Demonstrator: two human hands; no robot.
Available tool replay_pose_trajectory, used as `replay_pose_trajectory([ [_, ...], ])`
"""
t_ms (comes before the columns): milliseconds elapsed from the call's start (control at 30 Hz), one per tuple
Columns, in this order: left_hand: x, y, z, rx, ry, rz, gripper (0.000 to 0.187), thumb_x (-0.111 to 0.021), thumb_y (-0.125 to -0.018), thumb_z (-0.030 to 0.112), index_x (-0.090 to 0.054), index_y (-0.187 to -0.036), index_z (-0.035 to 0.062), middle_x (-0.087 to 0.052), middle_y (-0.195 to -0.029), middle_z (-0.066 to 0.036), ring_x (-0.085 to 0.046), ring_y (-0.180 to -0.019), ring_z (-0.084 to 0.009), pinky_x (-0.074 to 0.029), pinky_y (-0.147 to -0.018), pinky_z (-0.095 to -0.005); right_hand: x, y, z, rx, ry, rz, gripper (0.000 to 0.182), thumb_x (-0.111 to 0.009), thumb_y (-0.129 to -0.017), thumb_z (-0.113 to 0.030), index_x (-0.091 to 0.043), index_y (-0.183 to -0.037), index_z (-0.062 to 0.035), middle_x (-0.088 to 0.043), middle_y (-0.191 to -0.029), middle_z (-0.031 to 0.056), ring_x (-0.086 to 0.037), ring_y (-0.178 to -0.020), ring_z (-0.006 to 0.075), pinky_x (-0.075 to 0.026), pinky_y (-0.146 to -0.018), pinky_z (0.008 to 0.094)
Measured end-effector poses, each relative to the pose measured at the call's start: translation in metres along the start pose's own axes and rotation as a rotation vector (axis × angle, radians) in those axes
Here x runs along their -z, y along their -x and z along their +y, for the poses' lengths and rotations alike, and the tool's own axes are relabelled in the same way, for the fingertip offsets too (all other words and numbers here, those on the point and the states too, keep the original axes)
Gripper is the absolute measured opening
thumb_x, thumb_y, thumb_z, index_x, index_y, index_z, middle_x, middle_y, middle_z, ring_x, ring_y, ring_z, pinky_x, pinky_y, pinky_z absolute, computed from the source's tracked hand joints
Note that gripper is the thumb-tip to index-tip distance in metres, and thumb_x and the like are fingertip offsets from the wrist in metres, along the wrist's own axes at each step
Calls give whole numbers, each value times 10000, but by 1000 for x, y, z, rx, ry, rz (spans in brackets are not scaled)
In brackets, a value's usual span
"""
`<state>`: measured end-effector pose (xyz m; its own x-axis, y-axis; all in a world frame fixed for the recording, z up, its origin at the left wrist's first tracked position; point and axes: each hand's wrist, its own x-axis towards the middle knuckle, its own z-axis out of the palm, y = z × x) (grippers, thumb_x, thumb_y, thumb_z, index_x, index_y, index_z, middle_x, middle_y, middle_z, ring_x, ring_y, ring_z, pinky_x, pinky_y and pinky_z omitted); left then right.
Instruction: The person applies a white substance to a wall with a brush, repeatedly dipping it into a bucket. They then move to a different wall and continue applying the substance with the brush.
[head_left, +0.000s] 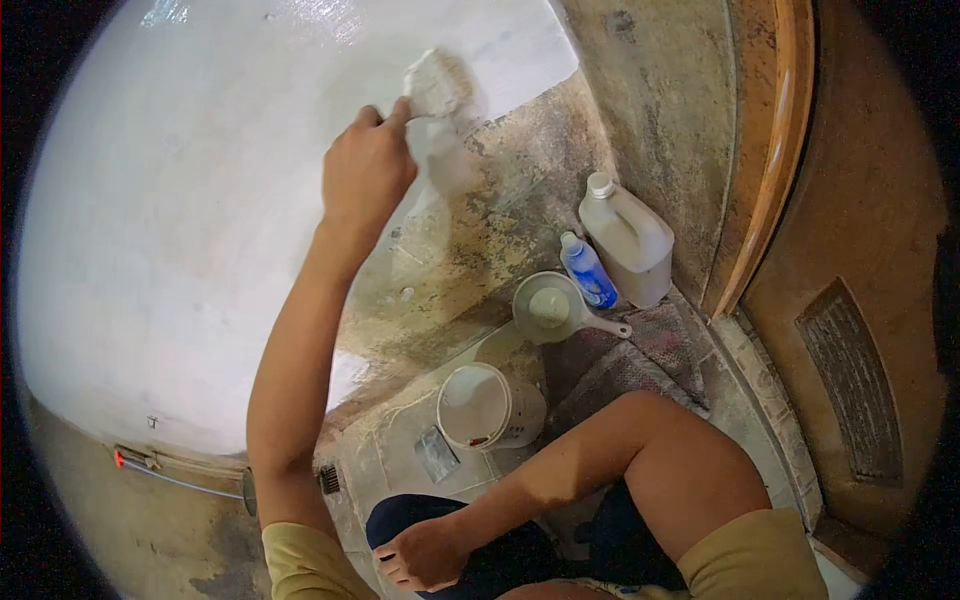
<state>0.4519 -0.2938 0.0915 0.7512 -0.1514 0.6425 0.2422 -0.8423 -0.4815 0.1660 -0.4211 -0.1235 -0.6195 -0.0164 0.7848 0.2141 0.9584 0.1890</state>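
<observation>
My left hand (370,165) is raised against the wall, its fingers closed on the handle of a wide paintbrush (438,83). The brush head is coated in white and touches the wall at the lower edge of the white paint (180,220). Below that edge, the bare wall (510,170) is stained yellow-brown. Down at my knee, my right hand (425,555) rests on dark trousers (400,510), fingers loosely curled with nothing visible in them. A white bucket (525,412) with whitish contents stands on the floor in front of me, nearer my right forearm.
Beyond the bucket sits a white dipper (590,320) with pale contents. Beside it are a blue-and-white bottle (588,270) and a white jug (630,240) in the corner. A woven sack (650,370) covers part of the floor; a grey flat piece (434,455) lies by the bucket.
</observation>
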Motion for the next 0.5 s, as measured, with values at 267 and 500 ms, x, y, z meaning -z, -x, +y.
replay_pose_trajectory([
  [267,-54,-70,73,-40,201,-29,195,-560,-798,94,-626,-969,27,-606,-889,-196,-634,-810,-368,-527,-704,-447,-22,2,13,-18,27,-54,211,-613,-735,-301,-631,-808,-104,-622,-838,41,-590,-866,218,-407,-890,415],
  [500,-80,-90,98,70,337,-21,321,-574,-780,78,-642,-1091,46,-612,-905,-205,-630,-844,-387,-524,-760,-460,13,9,-33,-359,164,-218,179,-600,-743,-291,-628,-763,-115,-635,-752,24,-620,-761,219,-443,-783,409],
])
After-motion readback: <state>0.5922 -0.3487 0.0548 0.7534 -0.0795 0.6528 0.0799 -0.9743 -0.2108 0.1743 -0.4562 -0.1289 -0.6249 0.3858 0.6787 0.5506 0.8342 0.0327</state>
